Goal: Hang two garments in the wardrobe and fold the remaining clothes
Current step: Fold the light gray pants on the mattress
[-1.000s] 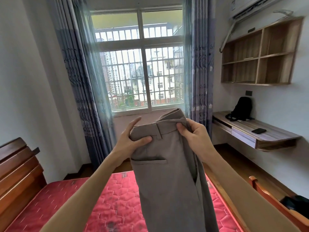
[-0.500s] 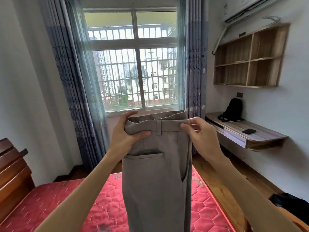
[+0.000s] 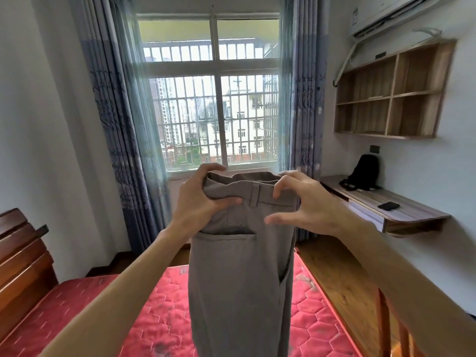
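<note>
- I held the trousers [image 3: 239, 274] up in front of me, at chest height, over the foot of the bed [image 3: 164, 313] and in line with the window [image 3: 213, 99].
- The trousers were plain grey-brown cloth, folded lengthwise so the legs lay together and hung straight down out of view at the bottom.
- Their waistband was uppermost, gaping a little at the top, with a belt loop near its middle.
- A welt pocket ran across just below the waistband, and a slanted side pocket slit showed lower on the right edge.
- My left hand [image 3: 198, 202] had the grip: thumb laid across the front of the waistband, fingers curled over its top edge at the left corner, holding the trousers.
- My right hand [image 3: 304, 204] was spread wide at the right end of the waistband, fingers bent and parted, thumb out in front of the cloth; whether any fingertip touched the waistband I could not tell.
- The bed carried a red quilted mattress, with a dark wooden headboard [image 3: 23, 261] at the left.
- On the right wall, a wooden counter [image 3: 401, 210] bore a black bag [image 3: 363, 171] and a dark phone [image 3: 389, 206], well apart from the trousers.
</note>
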`<state>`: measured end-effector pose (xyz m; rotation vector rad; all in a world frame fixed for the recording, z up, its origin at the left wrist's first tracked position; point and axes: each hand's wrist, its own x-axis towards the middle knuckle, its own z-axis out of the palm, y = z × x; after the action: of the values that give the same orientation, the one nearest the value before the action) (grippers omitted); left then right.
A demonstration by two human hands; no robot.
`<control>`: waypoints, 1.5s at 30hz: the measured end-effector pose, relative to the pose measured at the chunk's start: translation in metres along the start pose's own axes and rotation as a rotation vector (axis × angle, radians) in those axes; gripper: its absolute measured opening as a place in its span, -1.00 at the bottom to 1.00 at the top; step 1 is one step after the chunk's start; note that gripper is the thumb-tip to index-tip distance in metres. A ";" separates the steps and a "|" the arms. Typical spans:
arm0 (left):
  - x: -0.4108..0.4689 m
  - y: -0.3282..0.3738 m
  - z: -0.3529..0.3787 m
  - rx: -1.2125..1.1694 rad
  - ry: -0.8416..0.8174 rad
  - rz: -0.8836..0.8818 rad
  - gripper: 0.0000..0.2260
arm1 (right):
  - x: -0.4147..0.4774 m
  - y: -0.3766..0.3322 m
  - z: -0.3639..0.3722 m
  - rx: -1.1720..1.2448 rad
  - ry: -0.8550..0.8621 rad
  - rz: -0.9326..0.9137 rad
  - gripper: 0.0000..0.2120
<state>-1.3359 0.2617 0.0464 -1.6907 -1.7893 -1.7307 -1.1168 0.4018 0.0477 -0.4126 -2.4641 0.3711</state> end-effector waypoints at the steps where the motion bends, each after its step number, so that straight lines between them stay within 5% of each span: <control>1: 0.001 0.004 0.000 -0.021 -0.030 0.008 -0.38 | 0.005 -0.003 -0.005 -0.071 -0.070 -0.001 -0.61; 3: 0.002 0.009 0.000 -0.048 -0.106 0.041 -0.35 | 0.015 -0.009 -0.012 -0.124 -0.127 -0.029 -0.72; 6: 0.003 0.014 -0.003 -0.021 -0.168 0.076 -0.32 | 0.027 -0.013 -0.018 -0.163 -0.142 -0.058 -0.56; 9: 0.001 0.015 -0.007 0.029 -0.214 0.117 -0.31 | 0.034 -0.018 -0.022 -0.216 -0.321 0.107 0.14; 10: 0.001 0.015 -0.009 0.071 -0.237 0.131 -0.32 | 0.036 -0.017 -0.022 -0.261 -0.365 0.117 0.11; 14: 0.010 0.009 -0.020 0.482 -0.323 0.190 -0.38 | 0.042 -0.020 -0.026 -0.480 -0.392 -0.005 -0.70; 17: 0.021 0.008 -0.028 0.864 -0.230 0.444 -0.41 | 0.047 -0.028 -0.024 -0.502 -0.259 -0.112 -0.85; 21: 0.031 0.012 -0.017 1.047 -0.319 0.734 -0.60 | 0.051 -0.030 -0.014 -0.649 -0.156 -0.243 -0.78; 26: 0.034 -0.007 -0.015 1.103 -0.406 0.705 -0.79 | 0.043 -0.011 -0.013 -0.531 -0.047 -0.387 -0.68; 30: 0.030 -0.013 -0.012 0.975 -0.436 0.809 -0.66 | 0.037 0.008 -0.019 -0.419 -0.130 -0.322 -0.54; 35: 0.035 -0.016 0.008 0.896 -0.512 0.638 -0.52 | 0.039 0.024 -0.021 -0.318 -0.245 -0.198 -0.70; 39: 0.045 -0.023 0.032 0.776 -0.539 0.528 -0.66 | 0.043 0.040 -0.022 -0.396 -0.358 -0.078 -0.51; 45: 0.093 -0.056 0.075 1.053 -0.848 0.419 -0.50 | 0.092 0.090 0.000 -0.534 -0.513 0.134 -0.62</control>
<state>-1.3682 0.3894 0.0546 -2.0450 -1.8056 0.2294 -1.1688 0.5184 0.0634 -0.7851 -3.0389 -0.1678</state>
